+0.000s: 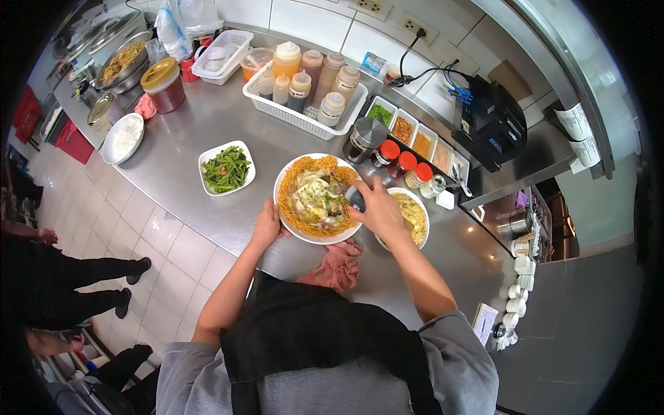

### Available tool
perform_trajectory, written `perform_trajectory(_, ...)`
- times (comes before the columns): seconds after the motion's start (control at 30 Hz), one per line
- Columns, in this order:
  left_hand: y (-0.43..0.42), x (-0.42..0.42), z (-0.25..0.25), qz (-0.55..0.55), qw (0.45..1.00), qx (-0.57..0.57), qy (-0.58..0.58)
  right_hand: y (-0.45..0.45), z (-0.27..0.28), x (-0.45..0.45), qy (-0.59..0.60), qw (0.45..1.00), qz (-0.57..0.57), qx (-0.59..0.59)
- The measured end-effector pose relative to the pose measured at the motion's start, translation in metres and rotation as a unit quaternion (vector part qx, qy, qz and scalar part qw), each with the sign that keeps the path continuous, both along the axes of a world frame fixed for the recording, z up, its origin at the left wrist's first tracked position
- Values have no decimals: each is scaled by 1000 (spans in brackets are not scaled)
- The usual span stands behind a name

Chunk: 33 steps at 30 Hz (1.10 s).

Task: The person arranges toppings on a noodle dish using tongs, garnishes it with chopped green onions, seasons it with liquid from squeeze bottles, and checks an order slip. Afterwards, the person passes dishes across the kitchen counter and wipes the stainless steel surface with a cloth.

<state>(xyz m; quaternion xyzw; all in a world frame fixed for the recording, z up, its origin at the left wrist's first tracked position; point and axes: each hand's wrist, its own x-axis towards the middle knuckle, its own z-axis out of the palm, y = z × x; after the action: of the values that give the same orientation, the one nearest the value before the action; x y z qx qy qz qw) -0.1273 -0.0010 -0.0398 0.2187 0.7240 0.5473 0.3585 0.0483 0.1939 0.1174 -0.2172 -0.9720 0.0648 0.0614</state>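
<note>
A white plate (278,181) of crispy yellow noodles (297,173) topped with a pale sauce and green bits sits in front of me. My left hand (267,225) grips its left rim, with a bit of pink cloth close by the fingers. My right hand (379,209) is wrapped round a small dark-topped shaker (356,198), tilted over the plate's right side. Partly under my right forearm stands a white bowl (427,225) of yellowish food. Left of the plate is a square white dish (252,176) of stir-fried greens (225,169).
A pink cloth (335,266) lies at the counter's near edge. Behind the plate stand a white basket (304,123) of squeeze bottles, red-lidded shakers (402,164) and topping trays (403,129). A black printer (491,124) is at right. Other people's legs (104,283) show at left.
</note>
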Motion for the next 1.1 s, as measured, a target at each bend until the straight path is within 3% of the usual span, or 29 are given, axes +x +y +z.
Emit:
perform_trajectory(0.13, 2, 4, 3, 14, 999, 23, -19, -11, -6, 23, -80, 996, 13, -38)
perform_trajectory(0.27, 1, 1, -4, 2, 1000, 24, -15, -31, -13, 24, -41, 997, 8, -67)
perform_trajectory(0.4, -1, -1, 6, -11, 1000, -1, 4, -9, -29, 18, 83, 982, -76, -154)
perform_trajectory(0.47, -2, -1, 5, -12, 1000, -9, 3, 6, -29, 15, 164, 966, -63, -191)
perform_trajectory(0.6, -2, 0, 5, -12, 1000, 10, 22, 31, 3, -21, 292, 881, -18, -372)
perform_trajectory(0.8, -3, -3, 1, -22, 1000, 3, 9, 48, 75, -132, 400, 897, 33, -185)
perform_trajectory(0.97, -5, -2, 2, -22, 1000, -3, 10, 81, 40, -227, 425, 902, 51, -53)
perform_trajectory(1.07, -6, -4, 12, -19, 1000, -6, 2, 99, 15, -256, 351, 935, 19, -36)
perform_trajectory(1.1, -6, -3, 14, -15, 1000, -3, -4, 100, 11, -262, 304, 951, -18, 47)
